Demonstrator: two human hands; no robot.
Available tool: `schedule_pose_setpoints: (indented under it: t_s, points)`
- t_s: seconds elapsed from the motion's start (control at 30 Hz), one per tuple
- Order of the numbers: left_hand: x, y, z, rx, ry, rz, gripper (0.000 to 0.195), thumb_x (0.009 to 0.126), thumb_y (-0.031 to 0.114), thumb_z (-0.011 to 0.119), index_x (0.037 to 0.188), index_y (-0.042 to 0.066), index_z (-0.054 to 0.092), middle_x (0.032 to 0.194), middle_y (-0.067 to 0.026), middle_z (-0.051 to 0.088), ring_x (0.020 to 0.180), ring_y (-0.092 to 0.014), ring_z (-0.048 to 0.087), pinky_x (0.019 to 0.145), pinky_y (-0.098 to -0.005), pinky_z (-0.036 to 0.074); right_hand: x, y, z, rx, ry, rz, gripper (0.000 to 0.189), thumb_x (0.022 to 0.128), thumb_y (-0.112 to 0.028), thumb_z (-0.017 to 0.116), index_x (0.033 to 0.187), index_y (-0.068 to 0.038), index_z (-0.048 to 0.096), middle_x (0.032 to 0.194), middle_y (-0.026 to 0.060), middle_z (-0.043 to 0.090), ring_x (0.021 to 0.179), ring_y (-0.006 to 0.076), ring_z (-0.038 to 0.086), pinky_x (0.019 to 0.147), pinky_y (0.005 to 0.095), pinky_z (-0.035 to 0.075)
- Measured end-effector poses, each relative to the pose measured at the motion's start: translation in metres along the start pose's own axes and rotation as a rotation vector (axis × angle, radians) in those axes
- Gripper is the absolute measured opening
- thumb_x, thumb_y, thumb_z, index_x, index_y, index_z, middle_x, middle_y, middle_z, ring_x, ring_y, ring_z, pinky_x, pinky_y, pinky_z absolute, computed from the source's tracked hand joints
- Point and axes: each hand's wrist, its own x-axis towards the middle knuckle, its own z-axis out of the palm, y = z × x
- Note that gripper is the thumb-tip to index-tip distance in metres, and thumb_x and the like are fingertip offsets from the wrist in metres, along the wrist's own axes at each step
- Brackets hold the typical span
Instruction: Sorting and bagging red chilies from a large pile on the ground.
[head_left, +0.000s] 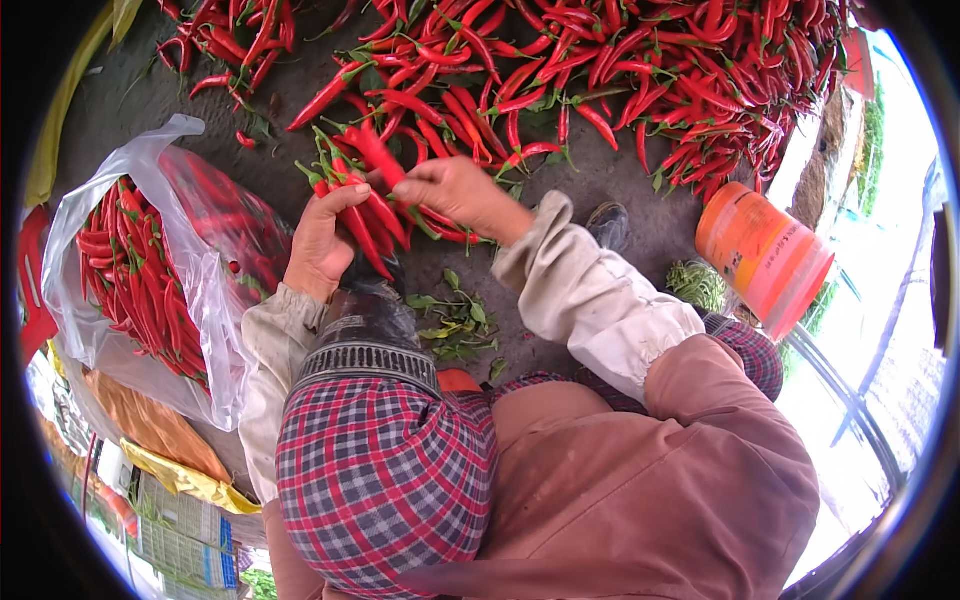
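My left hand (324, 232) grips a bunch of red chili peppers (369, 219), their green stems pointing up and away from me. Close beside it, my right hand (448, 191) has its fingers on another red chili (379, 156), which looks blurred at the top of the bunch. Just beyond both hands lies a wide heap of loose red chilies (570, 67) on the dark ground. To my left, a clear plastic bag (225, 315) stands with its mouth folded open, holding many chilies (142, 277) lined up together.
An orange plastic bucket (761, 255) bearing writing is tilted at my right. Plucked green leaves (459, 319) lie on the ground between my boots, the left boot (367, 319) partly under my left hand. A smaller chili group (232, 41) is at the far left, near yellow sheeting (64, 105).
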Motion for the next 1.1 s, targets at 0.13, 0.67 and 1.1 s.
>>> schedule_pose_setpoints:
  t_s: [0.13,0.67,1.1]
  points:
    - [0.001,0.001,0.000,-0.018,-0.128,0.014,0.035,0.082,0.006,0.066,0.115,-0.006,0.061,0.110,-0.0139,0.067,0.102,-0.025,0.065,0.092,-0.0399,0.052,0.002,0.005,0.022,-0.121,-0.107,-0.086,0.039,0.089,-0.037,0.069,0.097,0.001,0.070,0.077,0.0048,0.066,0.075,0.0094,0.058,0.070,0.0296,0.048]
    - [0.008,-0.003,-0.021,-0.184,-0.028,0.064,0.026,0.085,0.008,0.066,0.110,0.007,0.057,0.094,-0.0033,0.062,0.091,-0.021,0.061,0.090,-0.0400,0.050,0.033,0.020,-0.116,-0.780,0.967,-0.308,0.020,0.086,-0.027,0.056,0.089,-0.013,0.070,0.084,0.0134,0.068,0.080,0.0364,0.065,0.069,0.0465,0.051]
    - [0.009,-0.004,-0.023,-0.206,-0.017,0.061,0.022,0.086,0.008,0.065,0.107,0.007,0.057,0.094,-0.0038,0.061,0.092,-0.022,0.061,0.091,-0.0417,0.050,0.062,-0.008,-0.089,-1.086,0.596,-0.088,0.025,0.079,-0.028,0.067,0.080,-0.003,0.069,0.075,0.0160,0.068,0.070,0.0339,0.066,0.064,0.0443,0.052]
